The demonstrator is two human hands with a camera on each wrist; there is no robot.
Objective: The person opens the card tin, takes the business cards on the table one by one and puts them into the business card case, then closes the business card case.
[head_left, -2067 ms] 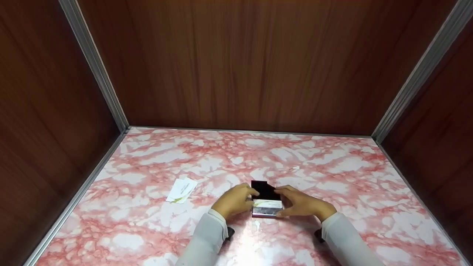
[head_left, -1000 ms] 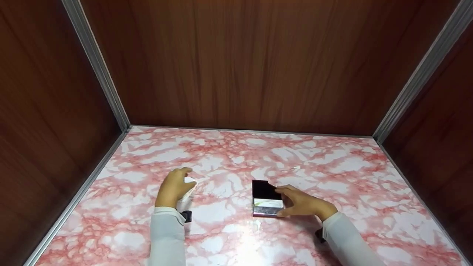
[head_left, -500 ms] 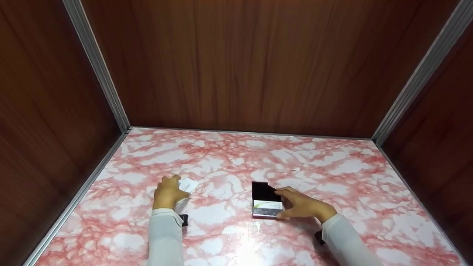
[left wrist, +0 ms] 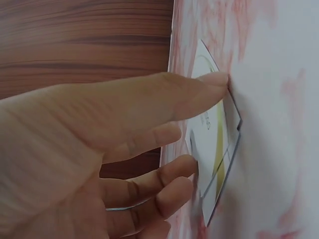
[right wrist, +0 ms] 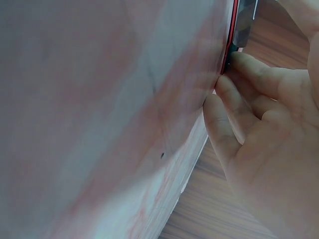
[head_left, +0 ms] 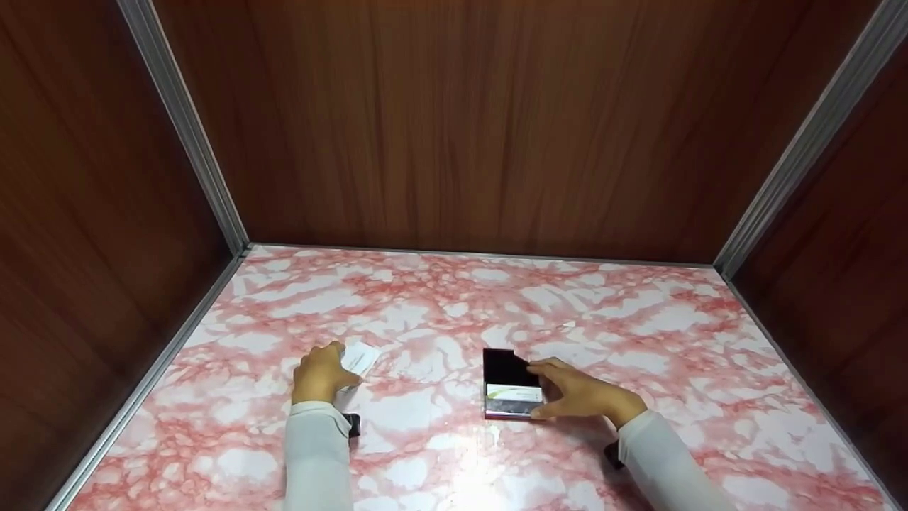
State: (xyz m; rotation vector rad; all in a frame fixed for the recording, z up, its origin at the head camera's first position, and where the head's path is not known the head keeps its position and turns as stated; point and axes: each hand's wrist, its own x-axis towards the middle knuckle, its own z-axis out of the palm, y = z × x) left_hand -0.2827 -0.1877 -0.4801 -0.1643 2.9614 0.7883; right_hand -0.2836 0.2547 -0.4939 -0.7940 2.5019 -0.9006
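Note:
In the head view, my left hand (head_left: 320, 375) is at the left over a few white business cards (head_left: 362, 357). The left wrist view shows the thumb on one edge of the business cards (left wrist: 205, 117) and curled fingers at the opposite edge; the cards overlap unevenly, close to the tabletop. Right of centre lies a flat black card case (head_left: 502, 365) with a notched far corner. A white card with a green-yellow stripe (head_left: 514, 392) shows in its near half, by a silvery strip. My right hand (head_left: 585, 392) grips the case's right side, thumb near, fingers farther.
The table (head_left: 425, 440) has a red and white marbled top. Dark wood panels (head_left: 454, 142) with metal corner strips (head_left: 184, 121) enclose its back and sides. Each wrist carries a small black device (head_left: 352, 424).
My left hand has left the card case and gone left to the loose cards, then lowered its fingers around them. My right hand and the case have stayed in place.

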